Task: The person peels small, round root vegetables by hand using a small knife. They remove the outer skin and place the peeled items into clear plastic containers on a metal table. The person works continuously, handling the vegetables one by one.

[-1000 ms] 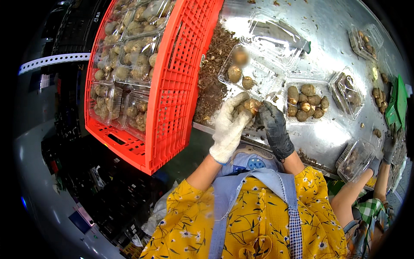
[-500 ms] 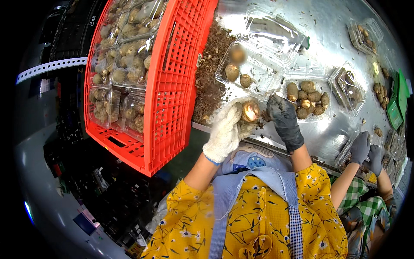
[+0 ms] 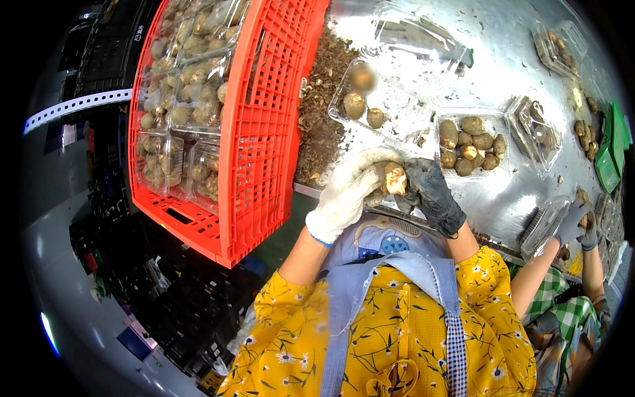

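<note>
My left hand (image 3: 350, 192), in a white knit glove, is closed round a brown taro (image 3: 395, 178) whose pale peeled end faces up. Against the taro's right side press the curled fingers of my right hand (image 3: 433, 197), in a dark, soiled glove; whether they hold anything besides is hidden. Just beyond my hands lies an open clear plastic box (image 3: 339, 114) with a few taros at its left end. To its right, another clear box (image 3: 506, 159) holds several taros.
A red crate (image 3: 261, 145) with packed clear boxes stands at the left, beside brown peelings (image 3: 321, 106) on the metal table (image 3: 489, 79). A closed box (image 3: 534, 135) and a green tray (image 3: 610, 155) are farther right. A co-worker's gloved hand (image 3: 572, 223) is near a clear lid (image 3: 544, 228).
My right hand has moved left and down onto the taro, which has turned and shifted slightly right. At the right, a co-worker's hands have moved and a clear lid has been raised.
</note>
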